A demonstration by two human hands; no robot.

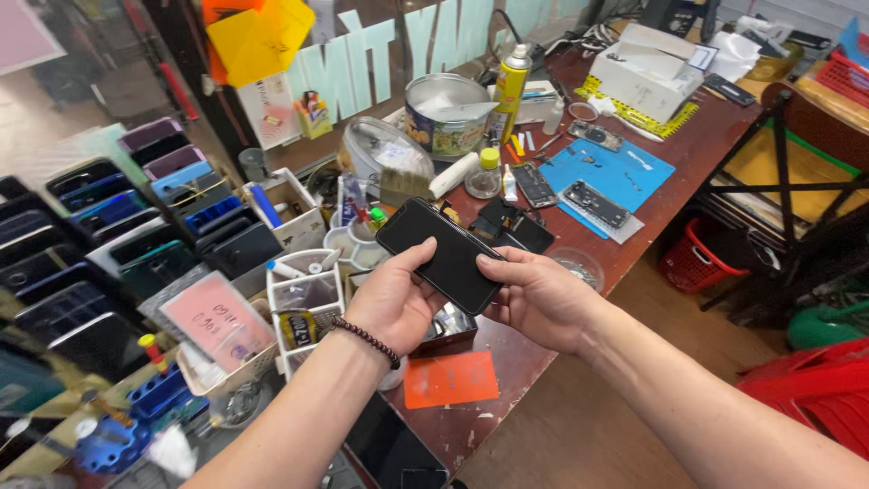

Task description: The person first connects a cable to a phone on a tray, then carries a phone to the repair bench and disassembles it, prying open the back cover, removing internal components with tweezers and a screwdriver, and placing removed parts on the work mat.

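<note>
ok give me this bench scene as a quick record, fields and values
setting: cluttered dark red workbench
left hand: grips black phone, thumb on its glass
right hand: holds phone's lower right edge
phone state: screen dark, tilted
beyond: blue mat with opened phones, yellow spray can, round tin
near: orange card
left side: rack of phones

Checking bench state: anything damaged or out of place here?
The black phone held by left hand and right hand shows no visible damage. Opened phones lie on the blue mat, and the wooden table edge looks chipped.
</note>
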